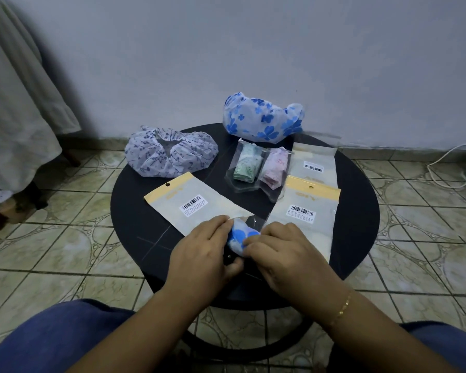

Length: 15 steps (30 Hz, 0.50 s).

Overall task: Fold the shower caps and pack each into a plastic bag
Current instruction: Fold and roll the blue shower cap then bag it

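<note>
A folded shower cap with blue flowers (239,238) lies near the front of the round black table (135,211), pressed between my left hand (202,254) and my right hand (285,257). A clear plastic bag (256,220) seems to lie around or under it; I cannot tell which. An unfolded purple-patterned cap (170,152) rests at the back left. Another unfolded blue-flowered cap (261,117) sits at the back. Two clear bags hold a folded green cap (246,165) and a folded pink cap (275,170).
Three flat bags with barcode labels lie on the table: one front left (197,203), one at right (307,211), one behind it (314,162). The tiled floor surrounds the table. A white cable (441,168) runs along the right wall. Cloth-draped furniture (16,103) stands left.
</note>
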### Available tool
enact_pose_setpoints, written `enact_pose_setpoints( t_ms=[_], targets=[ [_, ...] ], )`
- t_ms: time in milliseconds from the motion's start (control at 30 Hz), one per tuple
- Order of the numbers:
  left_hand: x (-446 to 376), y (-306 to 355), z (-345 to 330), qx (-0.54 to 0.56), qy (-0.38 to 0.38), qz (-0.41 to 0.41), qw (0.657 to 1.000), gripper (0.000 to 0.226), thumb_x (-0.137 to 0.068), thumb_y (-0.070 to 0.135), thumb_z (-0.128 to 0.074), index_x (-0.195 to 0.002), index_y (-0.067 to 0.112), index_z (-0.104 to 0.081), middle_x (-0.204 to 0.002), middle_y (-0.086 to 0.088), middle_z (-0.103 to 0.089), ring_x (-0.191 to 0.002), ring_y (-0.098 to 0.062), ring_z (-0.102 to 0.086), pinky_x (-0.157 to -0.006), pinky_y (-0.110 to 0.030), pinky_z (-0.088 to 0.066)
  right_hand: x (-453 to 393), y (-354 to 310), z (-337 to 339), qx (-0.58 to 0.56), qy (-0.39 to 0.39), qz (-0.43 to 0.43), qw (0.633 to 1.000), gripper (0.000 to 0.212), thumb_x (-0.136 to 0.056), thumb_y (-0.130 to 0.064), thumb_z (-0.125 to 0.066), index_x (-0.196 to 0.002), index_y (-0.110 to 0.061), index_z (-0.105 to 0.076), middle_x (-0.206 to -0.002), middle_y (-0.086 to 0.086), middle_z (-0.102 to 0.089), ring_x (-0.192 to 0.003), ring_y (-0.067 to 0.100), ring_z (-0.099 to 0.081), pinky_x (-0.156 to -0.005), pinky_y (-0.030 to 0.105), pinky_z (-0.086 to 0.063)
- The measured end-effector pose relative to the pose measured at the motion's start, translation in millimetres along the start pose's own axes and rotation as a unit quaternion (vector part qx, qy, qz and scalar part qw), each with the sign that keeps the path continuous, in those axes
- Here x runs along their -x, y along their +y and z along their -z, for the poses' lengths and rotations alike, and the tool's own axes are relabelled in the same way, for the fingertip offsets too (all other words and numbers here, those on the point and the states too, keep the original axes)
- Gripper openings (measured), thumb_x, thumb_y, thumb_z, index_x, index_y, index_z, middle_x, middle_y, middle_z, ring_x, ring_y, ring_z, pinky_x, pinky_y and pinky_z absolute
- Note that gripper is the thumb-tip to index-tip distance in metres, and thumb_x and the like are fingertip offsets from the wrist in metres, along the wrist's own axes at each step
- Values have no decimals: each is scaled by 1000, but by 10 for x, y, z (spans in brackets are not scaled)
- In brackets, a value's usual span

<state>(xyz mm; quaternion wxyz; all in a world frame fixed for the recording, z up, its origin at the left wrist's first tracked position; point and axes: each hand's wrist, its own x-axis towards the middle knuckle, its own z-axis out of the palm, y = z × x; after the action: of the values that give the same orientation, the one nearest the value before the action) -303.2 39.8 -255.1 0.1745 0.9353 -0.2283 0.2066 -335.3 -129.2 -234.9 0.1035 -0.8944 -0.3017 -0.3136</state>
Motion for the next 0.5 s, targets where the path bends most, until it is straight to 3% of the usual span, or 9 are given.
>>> enact_pose_setpoints(
  t_ms=[133,400,500],
  targets=[
    [20,-25,-4,1,17,-20,1000,59,-69,45,-52,-111,7,-68,-115,-5,-67,-100,-13,-58,-88,-23,-37,-43,-36,-181,25,-26,1,999,14,-83,-9,-58,-72,-16,-65,-78,-4,-67,-68,20,-53,-63,29,-32],
    [45,-35,16,35,37,-46,998,55,-70,38,-55,-112,4,-67,-115,-7,-66,-105,-12,-51,-91,-20,-37,-86,-132,-303,-28,-33,-35,998,19,-82,-4,-46,-80,-9,-64,-88,8,-63,-68,21,-52,-67,26,-35],
    [57,-53,14,37,43,-55,997,53,-73,38,-55,-112,3,-66,-116,-9,-65,-105,-14,-52,-90,-20,-37,-99,-162,-335,-42,-36,-31,998,18,-73,-3,-43,-82,-10,-57,-76,6,-57,-66,21,-52,-79,27,-40]
  ],
)
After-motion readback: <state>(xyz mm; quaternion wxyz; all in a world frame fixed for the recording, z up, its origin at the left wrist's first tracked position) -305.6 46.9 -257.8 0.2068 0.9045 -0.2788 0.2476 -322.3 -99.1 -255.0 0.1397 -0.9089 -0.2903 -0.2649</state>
